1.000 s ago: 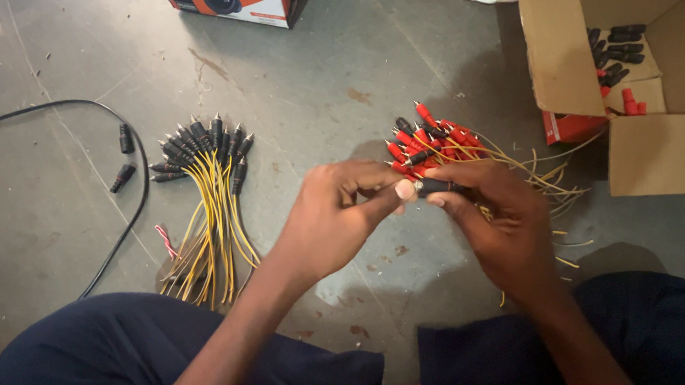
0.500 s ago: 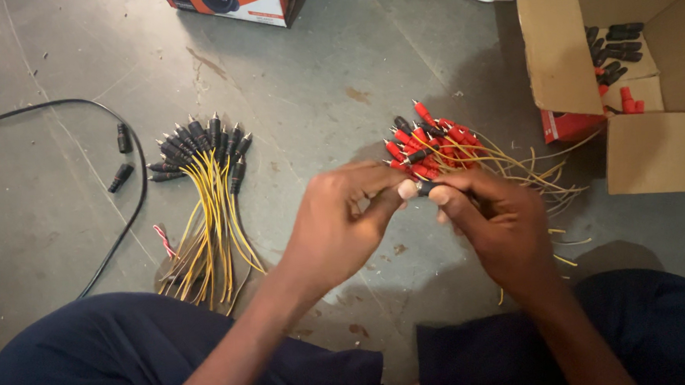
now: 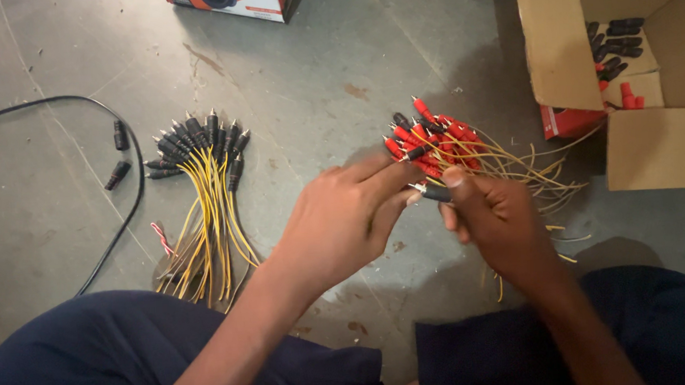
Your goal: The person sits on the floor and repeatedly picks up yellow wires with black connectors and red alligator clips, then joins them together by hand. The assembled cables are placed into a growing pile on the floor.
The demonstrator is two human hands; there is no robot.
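Note:
My left hand [image 3: 344, 219] and my right hand [image 3: 494, 217] meet over the concrete floor. Together they pinch a small black plug connector [image 3: 433, 194] with a metal tip, on a yellow wire. My right hand grips the black body; my left fingertips touch its metal end. Just behind my hands lies a pile of red plug connectors [image 3: 432, 138] on yellow wires. To the left lies a bundle of black plug connectors [image 3: 198, 141] on yellow wires, fanned out on the floor.
An open cardboard box [image 3: 559, 44] at the top right holds loose black and red plug shells. A black cable [image 3: 127, 202] curves at the left, beside two loose black shells [image 3: 117, 152]. A printed orange carton [image 3: 234, 1] sits at the top edge. My dark trouser legs fill the bottom.
My hands have shifted slightly; the left fingers have slid along to the connector's metal tip while the right hand keeps its grip on the black body.

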